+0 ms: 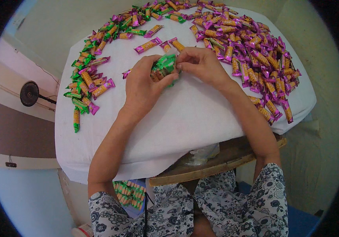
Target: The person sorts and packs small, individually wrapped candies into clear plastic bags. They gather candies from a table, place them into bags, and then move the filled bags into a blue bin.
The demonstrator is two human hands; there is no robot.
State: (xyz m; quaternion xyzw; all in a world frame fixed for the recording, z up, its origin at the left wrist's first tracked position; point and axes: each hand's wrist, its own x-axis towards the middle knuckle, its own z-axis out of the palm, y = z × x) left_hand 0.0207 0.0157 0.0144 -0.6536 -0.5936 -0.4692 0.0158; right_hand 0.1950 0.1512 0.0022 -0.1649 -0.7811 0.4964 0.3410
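Note:
Above the middle of a table with a white cloth point(181, 115), my left hand point(142, 80) is closed around a bundle of green-ended snack packets point(165, 66), which seems to be inside a clear plastic bag. My right hand point(200, 65) pinches the right edge of that bundle between thumb and fingers. Just beyond my hands lie several loose purple-ended packets point(148, 45). A large heap of purple-ended packets point(255, 56) covers the right side of the cloth. Along the left and far edges curves a band of mixed green-ended and purple-ended packets point(85, 80).
A wooden drawer or shelf edge point(219, 169) juts out at the near side, with clear plastic bags point(202, 155) on it. Below the table at left, a container point(131, 194) holds rows of green-ended packets. A black fan point(30, 93) stands farther left. Walls rise behind and right.

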